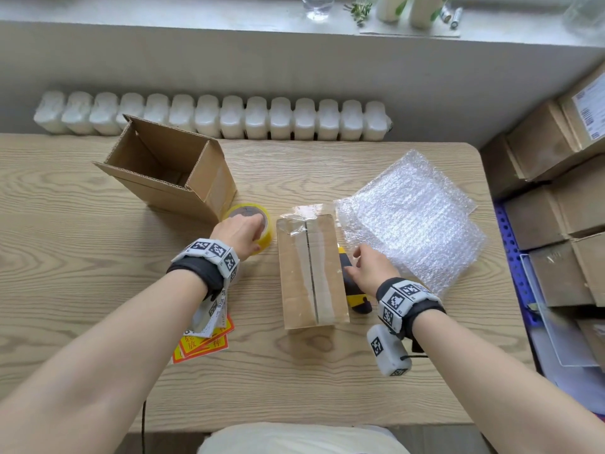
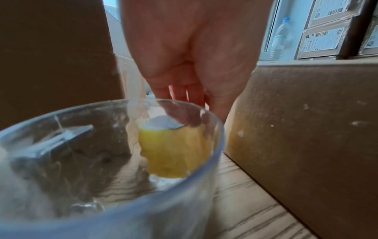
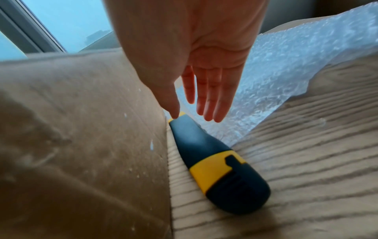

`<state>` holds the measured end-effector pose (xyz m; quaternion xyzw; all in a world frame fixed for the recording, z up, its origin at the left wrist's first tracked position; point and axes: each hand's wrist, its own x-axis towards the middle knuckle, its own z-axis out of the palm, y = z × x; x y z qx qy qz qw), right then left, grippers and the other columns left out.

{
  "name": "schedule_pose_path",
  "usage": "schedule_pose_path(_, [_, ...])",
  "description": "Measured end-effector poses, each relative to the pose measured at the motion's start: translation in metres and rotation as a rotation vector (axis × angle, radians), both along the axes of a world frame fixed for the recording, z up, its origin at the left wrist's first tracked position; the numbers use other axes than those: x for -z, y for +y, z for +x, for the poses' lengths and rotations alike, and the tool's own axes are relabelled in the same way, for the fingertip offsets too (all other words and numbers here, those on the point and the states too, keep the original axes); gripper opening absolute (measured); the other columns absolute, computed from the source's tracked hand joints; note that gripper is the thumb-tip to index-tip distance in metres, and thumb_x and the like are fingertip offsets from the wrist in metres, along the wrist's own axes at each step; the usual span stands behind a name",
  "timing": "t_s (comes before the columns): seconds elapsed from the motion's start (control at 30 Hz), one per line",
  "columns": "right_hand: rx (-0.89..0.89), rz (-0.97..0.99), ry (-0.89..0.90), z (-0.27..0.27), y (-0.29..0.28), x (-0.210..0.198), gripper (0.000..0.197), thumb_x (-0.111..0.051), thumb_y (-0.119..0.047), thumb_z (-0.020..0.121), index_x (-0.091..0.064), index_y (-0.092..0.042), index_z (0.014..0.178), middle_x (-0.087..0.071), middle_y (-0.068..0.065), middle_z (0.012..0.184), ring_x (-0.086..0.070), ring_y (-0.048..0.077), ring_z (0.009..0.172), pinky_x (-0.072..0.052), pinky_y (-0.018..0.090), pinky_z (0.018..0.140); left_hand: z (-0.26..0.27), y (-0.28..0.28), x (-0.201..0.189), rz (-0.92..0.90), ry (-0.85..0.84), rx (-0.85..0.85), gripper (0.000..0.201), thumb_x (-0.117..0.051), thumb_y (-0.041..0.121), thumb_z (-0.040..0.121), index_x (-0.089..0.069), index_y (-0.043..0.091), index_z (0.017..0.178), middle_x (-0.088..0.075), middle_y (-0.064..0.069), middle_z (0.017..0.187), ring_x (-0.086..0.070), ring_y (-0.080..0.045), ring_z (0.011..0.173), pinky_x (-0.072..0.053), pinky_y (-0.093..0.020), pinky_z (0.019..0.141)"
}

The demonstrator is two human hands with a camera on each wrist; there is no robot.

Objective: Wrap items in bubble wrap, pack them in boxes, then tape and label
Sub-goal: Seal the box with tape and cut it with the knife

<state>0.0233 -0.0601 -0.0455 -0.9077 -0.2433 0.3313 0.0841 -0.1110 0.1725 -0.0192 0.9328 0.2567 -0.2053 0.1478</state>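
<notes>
I see a white radiator (image 1: 212, 117) running along the wall behind the wooden table (image 1: 65, 224). Above it, on the grey windowsill (image 1: 163, 11), stand a clear glass (image 1: 317, 6), a small green sprig (image 1: 358, 9), two pale containers (image 1: 406, 8) and a couple of batteries (image 1: 451, 15). At my right, beside the table, I make out a blue perforated crate (image 1: 512, 253) on the floor. From the left wrist camera a plastic water bottle (image 2: 280, 38) stands by the window, and a blurred clear cup (image 2: 114, 161) fills the near foreground. A black cable (image 1: 143, 424) hangs at the table's near edge.
</notes>
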Motion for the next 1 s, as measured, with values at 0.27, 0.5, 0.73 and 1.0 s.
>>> schedule_pose_path(0.27, [0.155,0.288,-0.066,0.002,0.003,-0.026,0.018,-0.051,-0.018,0.093,-0.057,-0.012,0.109,-0.064,0.006,0.106,-0.058,0.021,0.093,-0.048,0.032,0.082,-0.015,-0.017,-0.02,-0.163,-0.292,-0.223,0.027,-0.044,0.001,0.087,-0.06,0.012,0.105,-0.066,-0.005,0.104,-0.06,-0.027,0.099,-0.047,-0.033,0.084])
schedule_pose_path(0.5, [0.132,0.613,-0.142,-0.012,0.022,-0.058,0.031,-0.046,-0.003,0.09,-0.062,-0.01,0.116,-0.064,0.006,0.116,-0.058,0.02,0.109,-0.045,0.031,0.095,-0.021,-0.053,-0.036,-0.364,-0.69,-0.386,0.025,-0.045,-0.004,0.087,-0.067,0.005,0.097,-0.068,-0.01,0.099,-0.06,-0.022,0.094,-0.043,-0.024,0.084])
schedule_pose_path(0.73, [-0.053,0.525,-0.101,-0.021,0.03,-0.049,0.052,-0.048,-0.008,0.093,-0.036,-0.011,0.143,-0.029,0.003,0.153,-0.024,0.014,0.142,-0.015,0.023,0.116,-0.019,-0.068,-0.014,-0.422,-0.658,-0.346,0.047,-0.067,0.008,0.084,-0.052,0.004,0.127,-0.051,-0.009,0.131,-0.047,-0.021,0.125,-0.037,-0.036,0.107])
schedule_pose_path(1.0, [-0.248,0.443,-0.291,-0.012,0.028,-0.048,0.045,-0.049,-0.017,0.095,-0.044,-0.018,0.139,-0.039,-0.003,0.148,-0.029,0.013,0.14,-0.014,0.033,0.117,-0.018,-0.08,-0.012,-0.395,-0.561,-0.264,0.051,-0.054,0.018,0.094,-0.039,0.016,0.143,-0.014,0.005,0.157,-0.014,-0.008,0.143,-0.013,-0.017,0.112])
